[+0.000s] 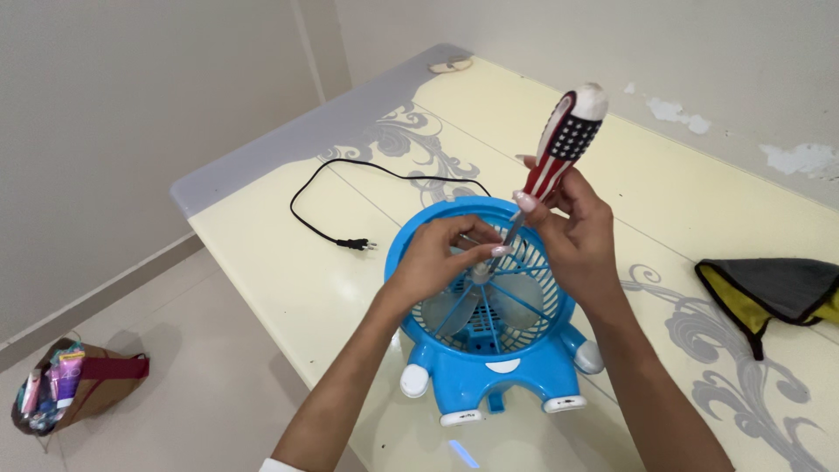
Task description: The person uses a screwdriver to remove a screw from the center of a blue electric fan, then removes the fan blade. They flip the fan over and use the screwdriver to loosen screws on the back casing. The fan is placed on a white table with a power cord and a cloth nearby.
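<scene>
Round plastic table fan (489, 350): bright blue grille and base, white feet, pale translucent blades. Long screwdriver (559, 153): handle with red-and-white stripes, a dark blue field with white stars, white cap. Glossy tabletop (288, 262): pale yellow, grey scroll ornament, grey band along far-left edge. Thin power cord (350, 188): black. Folded cloth (778, 293) at right edge: dark grey over yellow.

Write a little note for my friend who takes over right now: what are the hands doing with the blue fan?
Right hand: grips the screwdriver, tip down at the fan's centre hub.
Left hand: fingers steady the shaft tip at the hub.
Blue fan lies face up on the table; its black cord is unplugged, lying on the table.
Done: front grille appears off, blades exposed.
Left: the hub fastener, apparently not yet out.
A grey-yellow cloth lies at right.
</scene>
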